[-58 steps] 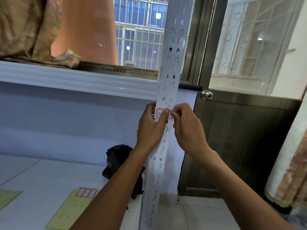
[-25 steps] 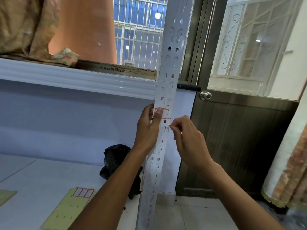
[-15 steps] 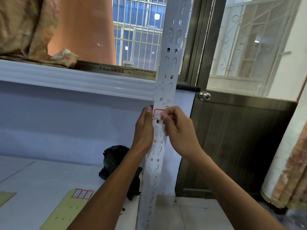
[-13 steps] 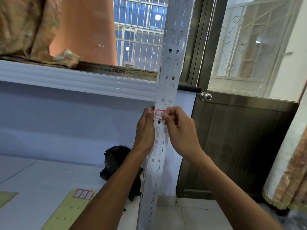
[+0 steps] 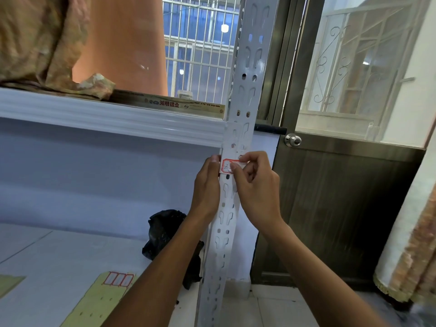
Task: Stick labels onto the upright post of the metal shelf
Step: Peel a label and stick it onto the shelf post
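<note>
Viewed at head height, just beneath the shelf beam [image 5: 113, 119]. Set the label [image 5: 226, 166] crosswise on the front face of the upright post [image 5: 225, 218], long axis horizontal and so at right angles to the post's near-vertical run, red border and handwritten mark turned to the camera. Pinched the label's right end between thumb and forefinger of the right hand [image 5: 256, 187], remaining fingers loosely curled with nothing else in them. Clasped the post from its left side with the left hand [image 5: 206, 185], thumb lying up the post's edge with its tip at the label's left end; fingers hidden behind the metal, so could not tell how tightly closed. Placed thus, the whole label lay leftward of the right-hand pinch, between the two thumbs. Could not tell whether the pinched end was already stuck down. Judged the coming move to be a release of that end and a press along the long axis, left to right, the right hand nearer the doubtful end and the left thumb nearer the seated one. Judged the post's punched slots a likely cause of poor adhesion. Left lower down, on the shelf: a backing sheet [image 5: 99, 300] with spare labels [image 5: 118, 278].
</note>
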